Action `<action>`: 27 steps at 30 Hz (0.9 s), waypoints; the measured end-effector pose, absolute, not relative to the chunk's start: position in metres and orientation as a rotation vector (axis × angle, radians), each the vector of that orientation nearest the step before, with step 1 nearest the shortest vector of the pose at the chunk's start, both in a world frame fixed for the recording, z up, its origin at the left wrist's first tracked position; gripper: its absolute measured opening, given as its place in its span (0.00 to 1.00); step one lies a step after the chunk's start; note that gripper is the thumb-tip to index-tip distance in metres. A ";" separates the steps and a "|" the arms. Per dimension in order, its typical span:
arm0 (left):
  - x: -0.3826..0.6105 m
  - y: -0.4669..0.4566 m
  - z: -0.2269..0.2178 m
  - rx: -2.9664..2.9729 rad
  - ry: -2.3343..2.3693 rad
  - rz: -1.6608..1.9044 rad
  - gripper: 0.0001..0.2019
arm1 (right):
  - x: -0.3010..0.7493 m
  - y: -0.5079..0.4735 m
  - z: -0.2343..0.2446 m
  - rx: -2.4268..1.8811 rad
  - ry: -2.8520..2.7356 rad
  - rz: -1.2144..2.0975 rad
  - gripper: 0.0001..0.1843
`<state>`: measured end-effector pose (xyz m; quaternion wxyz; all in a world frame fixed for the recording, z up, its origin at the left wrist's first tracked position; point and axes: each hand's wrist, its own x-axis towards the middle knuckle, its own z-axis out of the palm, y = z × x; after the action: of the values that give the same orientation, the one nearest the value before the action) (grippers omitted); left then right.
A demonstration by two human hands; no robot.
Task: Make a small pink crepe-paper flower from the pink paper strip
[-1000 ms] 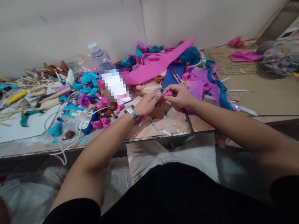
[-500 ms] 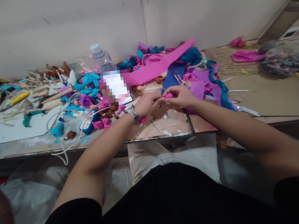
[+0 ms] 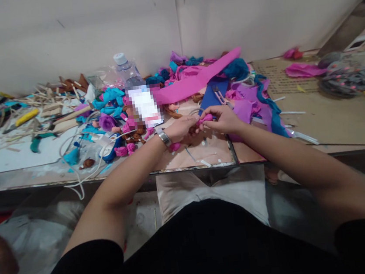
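A small piece of crumpled pink crepe paper (image 3: 206,118) is held between my two hands above the table. My left hand (image 3: 183,127), with a watch (image 3: 162,136) on its wrist, closes on the paper's left side. The fingers of my right hand (image 3: 220,119) pinch it from the right. Parts of the fingertips are hidden behind the paper and each other. Just behind my right hand lie scissors (image 3: 220,95) on a blue sheet (image 3: 209,94). A long pink paper strip (image 3: 192,83) stretches beyond both hands.
Left of my hands lie a phone (image 3: 146,107), a white cable (image 3: 60,151) and several twisted paper pieces (image 3: 106,122). A bottle (image 3: 127,70) stands behind the phone. Wooden sticks (image 3: 49,99) and a yellow-handled tool (image 3: 27,117) fill the far left. Cardboard (image 3: 304,110) covers the right side.
My fingers have shifted slightly around the pink paper, and more of it shows between them. The whole view has moved a little; the things on the table lie as before.
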<state>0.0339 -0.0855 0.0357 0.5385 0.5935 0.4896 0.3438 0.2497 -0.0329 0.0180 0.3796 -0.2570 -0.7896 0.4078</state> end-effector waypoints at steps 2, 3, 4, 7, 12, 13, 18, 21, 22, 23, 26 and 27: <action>0.037 -0.089 0.042 1.173 1.126 0.741 0.21 | 0.250 -0.033 0.018 -0.634 -2.020 1.008 0.17; 0.039 -0.090 0.045 1.103 1.115 0.728 0.20 | 0.249 -0.033 0.018 -0.619 -2.017 1.011 0.18; 0.039 -0.091 0.048 1.062 1.112 0.724 0.19 | 0.249 -0.033 0.018 -0.604 -2.011 1.024 0.19; 0.039 -0.091 0.051 1.019 1.105 0.733 0.18 | 0.247 -0.032 0.015 -0.580 -1.984 1.066 0.21; 0.036 -0.085 0.042 1.150 1.045 0.755 0.20 | 0.246 -0.031 0.015 -0.668 -1.926 1.057 0.22; 0.034 -0.084 0.039 1.202 1.043 0.755 0.21 | 0.246 -0.031 0.015 -0.693 -1.931 1.061 0.21; 0.026 -0.077 0.027 1.692 1.068 0.735 0.23 | 0.249 -0.031 0.020 -0.791 -1.974 1.032 0.17; 0.022 -0.074 0.024 2.133 1.125 0.762 0.21 | 0.250 -0.031 0.020 -0.821 -2.000 1.022 0.17; 0.021 -0.073 0.024 2.240 1.136 0.777 0.21 | 0.250 -0.031 0.021 -0.825 -2.005 1.024 0.18; 0.020 -0.073 0.024 2.318 1.141 0.789 0.20 | 0.249 -0.031 0.021 -0.824 -2.002 1.031 0.18; 0.019 -0.072 0.024 2.430 1.155 0.797 0.19 | 0.247 -0.032 0.021 -0.819 -1.952 1.093 0.19; 0.019 -0.072 0.025 2.447 1.168 0.790 0.18 | 0.246 -0.032 0.022 -0.815 -1.929 1.123 0.19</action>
<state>0.0194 -0.0723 0.0248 0.1582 0.8555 0.4084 0.2764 0.2462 -0.0324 0.0219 0.3734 -0.3181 -0.7531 0.4385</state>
